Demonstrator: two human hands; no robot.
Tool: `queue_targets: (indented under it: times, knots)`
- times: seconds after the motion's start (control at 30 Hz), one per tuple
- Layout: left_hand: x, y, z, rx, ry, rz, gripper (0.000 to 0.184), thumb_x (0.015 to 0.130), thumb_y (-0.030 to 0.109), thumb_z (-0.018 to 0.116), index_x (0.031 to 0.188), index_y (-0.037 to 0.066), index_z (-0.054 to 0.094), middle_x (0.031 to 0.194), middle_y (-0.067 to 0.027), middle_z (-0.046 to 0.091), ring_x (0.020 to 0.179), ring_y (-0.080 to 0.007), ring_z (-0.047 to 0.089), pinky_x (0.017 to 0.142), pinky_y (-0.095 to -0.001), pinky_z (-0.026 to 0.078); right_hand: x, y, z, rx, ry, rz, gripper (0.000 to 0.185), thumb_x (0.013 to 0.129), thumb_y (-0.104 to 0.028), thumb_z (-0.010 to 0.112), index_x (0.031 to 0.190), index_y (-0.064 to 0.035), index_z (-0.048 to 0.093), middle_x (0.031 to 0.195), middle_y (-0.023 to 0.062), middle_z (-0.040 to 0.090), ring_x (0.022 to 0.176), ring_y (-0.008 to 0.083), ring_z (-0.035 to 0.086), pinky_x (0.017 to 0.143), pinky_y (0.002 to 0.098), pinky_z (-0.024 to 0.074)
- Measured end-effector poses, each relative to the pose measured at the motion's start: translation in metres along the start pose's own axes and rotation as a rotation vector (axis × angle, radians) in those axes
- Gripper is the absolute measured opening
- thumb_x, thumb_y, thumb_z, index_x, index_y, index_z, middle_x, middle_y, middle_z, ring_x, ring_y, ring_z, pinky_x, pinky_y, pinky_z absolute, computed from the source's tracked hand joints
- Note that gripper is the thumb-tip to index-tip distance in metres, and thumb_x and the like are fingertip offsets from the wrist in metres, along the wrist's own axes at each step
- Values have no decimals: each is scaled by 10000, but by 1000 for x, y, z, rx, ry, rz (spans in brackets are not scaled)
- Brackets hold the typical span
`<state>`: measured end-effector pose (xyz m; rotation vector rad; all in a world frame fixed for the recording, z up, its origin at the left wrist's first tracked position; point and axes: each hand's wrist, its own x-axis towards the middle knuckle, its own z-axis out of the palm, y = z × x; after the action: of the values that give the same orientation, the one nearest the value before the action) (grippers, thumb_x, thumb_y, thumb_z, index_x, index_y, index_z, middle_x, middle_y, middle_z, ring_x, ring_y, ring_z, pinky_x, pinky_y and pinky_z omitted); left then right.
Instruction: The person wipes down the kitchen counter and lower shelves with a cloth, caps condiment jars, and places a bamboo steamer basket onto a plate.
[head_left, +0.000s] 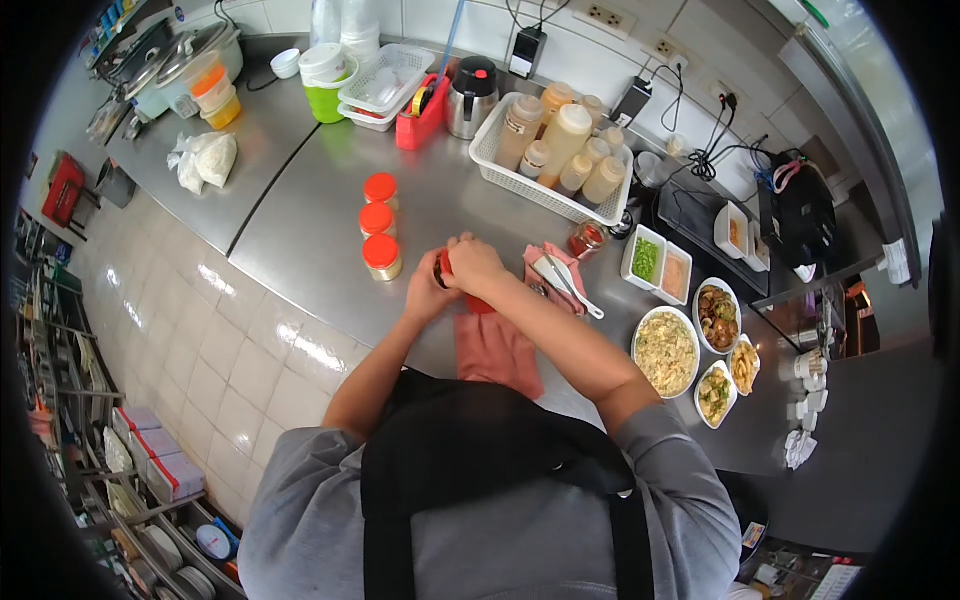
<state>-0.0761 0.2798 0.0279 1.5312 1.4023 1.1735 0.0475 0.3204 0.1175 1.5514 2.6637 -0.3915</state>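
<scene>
Both hands meet over the steel counter (300,220). My left hand (428,290) is wrapped round a small jar with a dark side, mostly covered by the fingers. My right hand (474,264) closes over the top of that jar, where a bit of red (445,264) shows between the hands. Just below them lies another red piece (480,305), partly hidden by the right wrist. A pink cloth (497,350) is spread between the forearms. To the left stand three jars with red lids (380,250) in a row.
A white basket of squeeze bottles (485,150) stands behind. A folded pink cloth (540,268) with a spoon and a small red-filled jar (586,239) are to the right, before bowls of food (665,350). A red tape dispenser (420,125) and steel flask (471,100) are at the back.
</scene>
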Motion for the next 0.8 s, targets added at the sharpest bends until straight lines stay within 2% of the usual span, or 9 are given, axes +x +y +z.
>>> queue_targets:
  times: [0.27,0.37,0.43,0.57,0.63,0.67,0.73,0.77,0.8]
  knots:
    - [-4,4,-2,101,2,133,746,618,218,866,1246,26,513,1128,-178,639,1065,-309,633,903,-375,506,-9,33,-16,-4,102,-414,504,626,-143,783,1066,34,612,1060,213,599,954,354,632,838,412,547]
    - [-9,6,8,108,42,209,726,632,223,859,1238,25,513,1119,-188,643,1072,-321,630,892,-384,510,-7,22,-16,17,39,-273,493,629,-177,788,1044,36,630,1036,221,615,936,353,637,825,407,551]
    - [-7,7,17,56,74,200,714,639,224,853,1234,23,512,1126,-191,640,1072,-329,629,883,-390,513,-7,5,-9,40,48,-13,486,629,-205,792,1029,27,646,1019,219,631,916,350,646,807,405,556]
    - [0,0,21,-44,85,-36,709,629,248,858,1216,38,520,1112,-172,646,1031,-330,641,852,-400,518,-6,1,0,74,32,46,482,645,-206,779,1044,25,637,1045,212,613,950,334,628,829,395,547]
    - [4,-1,16,16,41,-68,717,621,261,863,1213,46,522,1101,-160,651,1015,-325,647,845,-399,518,-11,15,1,28,231,-234,487,653,-198,774,1066,15,629,1083,187,592,995,320,598,863,388,534]
    - [6,5,11,8,2,28,707,614,271,868,1195,54,529,1076,-146,660,1002,-319,651,844,-395,518,-10,23,-4,30,232,-228,487,653,-198,774,1066,15,629,1083,187,592,995,320,598,863,388,534]
    - [10,9,6,0,-30,124,697,607,281,872,1178,63,536,1050,-133,669,990,-313,655,843,-392,519,-2,36,-17,73,-4,-583,511,651,-162,775,1109,-3,612,1125,162,560,1025,322,560,894,383,521]
    - [11,8,4,15,-69,112,689,608,286,875,1168,66,540,1053,-126,669,987,-310,655,847,-392,519,-1,34,-19,70,52,-551,411,725,-281,743,1033,-21,663,1050,157,625,991,330,607,868,393,525]
    - [12,8,3,30,-107,100,680,608,291,877,1158,69,544,1056,-118,668,985,-307,655,851,-391,520,1,30,-20,70,54,-554,411,725,-281,743,1033,-21,663,1050,157,625,991,330,607,868,393,525]
